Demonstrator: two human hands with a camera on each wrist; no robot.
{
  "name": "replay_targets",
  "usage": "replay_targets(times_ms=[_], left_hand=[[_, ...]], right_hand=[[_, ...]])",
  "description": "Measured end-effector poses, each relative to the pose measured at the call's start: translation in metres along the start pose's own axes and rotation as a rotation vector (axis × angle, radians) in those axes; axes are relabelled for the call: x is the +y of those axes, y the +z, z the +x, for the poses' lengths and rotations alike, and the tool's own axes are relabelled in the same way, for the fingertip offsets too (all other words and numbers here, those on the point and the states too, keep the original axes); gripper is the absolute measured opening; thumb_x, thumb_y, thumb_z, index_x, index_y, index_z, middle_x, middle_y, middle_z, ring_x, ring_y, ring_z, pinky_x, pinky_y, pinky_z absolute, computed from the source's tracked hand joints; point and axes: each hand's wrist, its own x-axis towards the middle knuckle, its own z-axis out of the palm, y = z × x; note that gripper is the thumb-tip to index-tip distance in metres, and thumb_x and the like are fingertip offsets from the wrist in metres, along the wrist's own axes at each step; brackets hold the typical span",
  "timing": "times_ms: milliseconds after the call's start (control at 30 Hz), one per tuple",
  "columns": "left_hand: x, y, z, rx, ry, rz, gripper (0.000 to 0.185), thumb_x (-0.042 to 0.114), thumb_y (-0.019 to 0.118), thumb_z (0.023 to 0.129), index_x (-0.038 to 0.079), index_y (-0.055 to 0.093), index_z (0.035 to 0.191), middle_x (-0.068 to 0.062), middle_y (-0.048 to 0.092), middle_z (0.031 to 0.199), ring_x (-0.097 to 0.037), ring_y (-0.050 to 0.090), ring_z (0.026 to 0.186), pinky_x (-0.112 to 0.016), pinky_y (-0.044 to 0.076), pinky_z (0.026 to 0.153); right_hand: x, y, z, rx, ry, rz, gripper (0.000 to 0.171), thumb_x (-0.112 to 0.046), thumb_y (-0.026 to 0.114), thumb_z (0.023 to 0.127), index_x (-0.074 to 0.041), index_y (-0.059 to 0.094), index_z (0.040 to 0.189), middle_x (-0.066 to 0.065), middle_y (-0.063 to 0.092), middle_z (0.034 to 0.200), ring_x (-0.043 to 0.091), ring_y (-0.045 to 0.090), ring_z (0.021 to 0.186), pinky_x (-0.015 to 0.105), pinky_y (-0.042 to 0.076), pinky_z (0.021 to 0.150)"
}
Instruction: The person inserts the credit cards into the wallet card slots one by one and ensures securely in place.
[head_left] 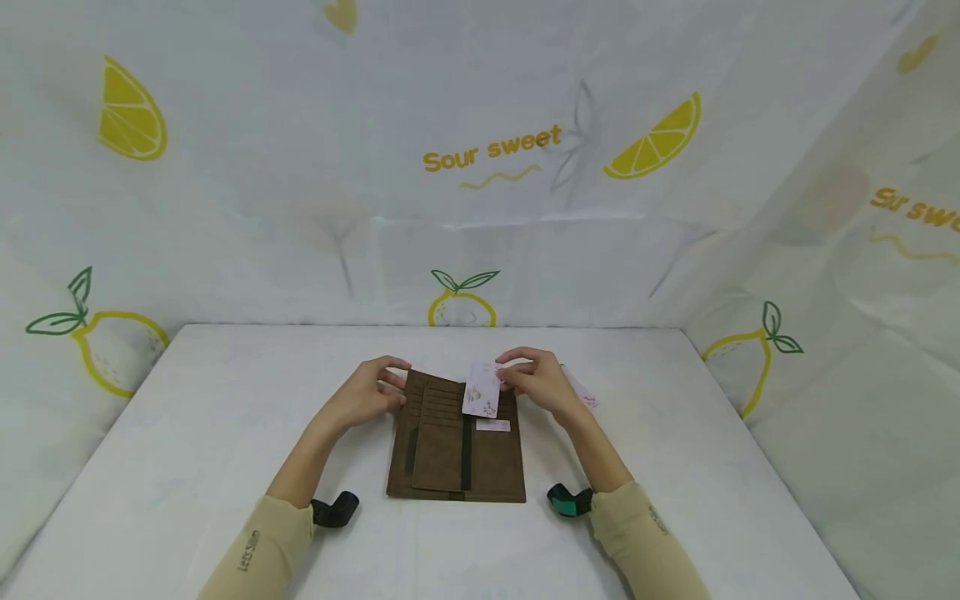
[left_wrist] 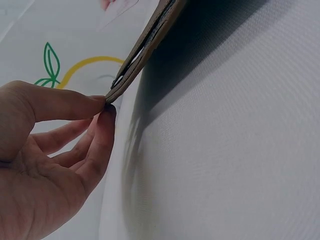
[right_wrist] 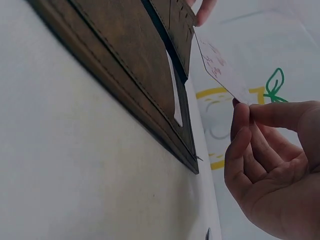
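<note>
A brown wallet [head_left: 437, 462] lies unfolded on the table, with rows of card slots on its left panel. My left hand [head_left: 367, 392] pinches the wallet's far left edge between thumb and fingers; in the left wrist view that edge is raised off the cloth. Above the right panel, my right hand [head_left: 538, 379] pinches a pale card with pink flower print [head_left: 482, 390] by its right edge. Part of another pale card [head_left: 492, 425] shows in a slot on the right panel, just below the held card.
Behind the right hand, another pale, pink-printed card [head_left: 581, 387] lies on the white table [head_left: 600, 550], partly hidden by the wrist. A white curtain [head_left: 285, 167] with lemon prints rises at the table's back and sides. Black wrist devices [head_left: 336, 510] sit at both sleeves.
</note>
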Motion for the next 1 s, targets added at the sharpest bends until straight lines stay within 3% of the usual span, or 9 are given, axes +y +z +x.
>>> replay_targets(times_ms=[233, 733, 1000], left_hand=[[0.0, 0.001, 0.001, 0.005, -0.008, 0.001, 0.054, -0.004, 0.072, 0.095, -0.005, 0.057, 0.146, -0.026, 0.069, 0.122, -0.03, 0.076, 0.104, -0.034, 0.058, 0.082], [-0.003, 0.0, 0.003, 0.004, 0.009, 0.009, 0.055, -0.005, 0.074, 0.093, -0.006, 0.058, 0.145, -0.027, 0.07, 0.12, -0.03, 0.076, 0.102, -0.034, 0.058, 0.081], [-0.003, 0.0, 0.002, 0.006, 0.007, 0.011, 0.054, -0.005, 0.074, 0.093, -0.007, 0.058, 0.145, -0.026, 0.07, 0.119, -0.029, 0.076, 0.101, -0.034, 0.058, 0.08]], right_hand=[[-0.006, 0.014, 0.006, -0.042, -0.031, -0.011, 0.026, -0.009, 0.071, 0.103, 0.003, 0.072, 0.125, 0.023, 0.083, 0.101, 0.017, 0.079, 0.083, 0.029, 0.063, 0.076], [-0.014, 0.035, 0.014, -0.072, -0.053, -0.022, 0.023, -0.007, 0.072, 0.102, 0.002, 0.073, 0.123, 0.025, 0.082, 0.097, 0.011, 0.076, 0.075, 0.025, 0.058, 0.07], [-0.015, 0.043, 0.016, -0.082, -0.081, -0.047, 0.021, -0.008, 0.072, 0.102, -0.001, 0.074, 0.121, 0.023, 0.083, 0.099, 0.027, 0.081, 0.083, 0.026, 0.058, 0.07]])
